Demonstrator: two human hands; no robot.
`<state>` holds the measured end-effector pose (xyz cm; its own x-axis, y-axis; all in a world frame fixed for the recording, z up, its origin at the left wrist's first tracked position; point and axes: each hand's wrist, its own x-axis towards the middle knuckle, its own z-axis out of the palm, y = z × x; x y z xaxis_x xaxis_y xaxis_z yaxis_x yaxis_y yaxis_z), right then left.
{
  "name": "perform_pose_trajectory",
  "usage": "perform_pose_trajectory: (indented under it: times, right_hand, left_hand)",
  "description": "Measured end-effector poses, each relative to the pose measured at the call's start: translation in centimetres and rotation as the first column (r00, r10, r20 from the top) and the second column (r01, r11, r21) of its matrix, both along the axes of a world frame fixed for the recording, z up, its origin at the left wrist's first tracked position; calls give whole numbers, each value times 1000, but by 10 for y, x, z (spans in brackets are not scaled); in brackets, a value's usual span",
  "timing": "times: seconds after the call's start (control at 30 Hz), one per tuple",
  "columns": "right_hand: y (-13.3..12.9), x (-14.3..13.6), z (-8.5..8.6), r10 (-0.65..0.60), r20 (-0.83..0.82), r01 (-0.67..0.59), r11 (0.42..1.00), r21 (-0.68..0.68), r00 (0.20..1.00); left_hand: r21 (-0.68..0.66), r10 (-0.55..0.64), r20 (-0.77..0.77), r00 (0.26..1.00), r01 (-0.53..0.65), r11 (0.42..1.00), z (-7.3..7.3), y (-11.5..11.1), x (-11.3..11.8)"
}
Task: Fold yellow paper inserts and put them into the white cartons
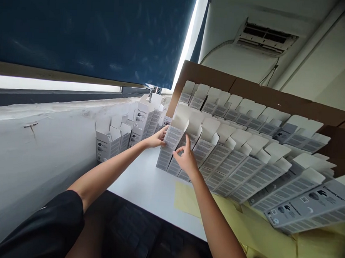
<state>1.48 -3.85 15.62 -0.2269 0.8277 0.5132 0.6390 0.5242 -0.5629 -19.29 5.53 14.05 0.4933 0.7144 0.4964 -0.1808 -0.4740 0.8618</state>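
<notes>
A tall white and grey cardboard box (171,138), printed with small text, stands at the left end of the front row, its top flap up. My left hand (157,139) is at its left side, the thumb near the front edge and the fingers partly hidden along the side, closed on it. Just in front of the neighbouring box (176,167), my right hand (187,157) has its index finger stretched upward and its thumb apart, with nothing visible in it. Whether its fingertips touch the box I cannot tell.
Several more open-topped boxes (237,163) continue the row rightward, with another row (237,109) behind. More boxes (109,143) stand left by the wall (44,145). Brown cardboard (210,75) rises behind. Yellow sheeting (265,236) covers part of the white table (141,181).
</notes>
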Motion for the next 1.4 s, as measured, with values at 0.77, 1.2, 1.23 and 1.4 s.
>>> perform_pose_trajectory:
  times: [0.77,1.2,1.23,1.4]
  right_hand:
    - [6,-10,-94,-51,-238,-5,973,-229,970]
    - [-29,-15,-88,134,-280,-173,977,-121,951]
    - [-32,-16,-88,195,-298,-240,963,-122,934]
    - [-37,-27,-77,279,-457,-363,926,-107,845]
  left_hand:
    - [-67,228,-71,971,-233,970,-66,-4,8]
    - [3,165,-75,983,-165,986,-51,-103,-20]
    - [5,172,-71,982,-172,985,-53,-112,-21]
    - [7,188,12,982,-188,982,-71,-131,-18]
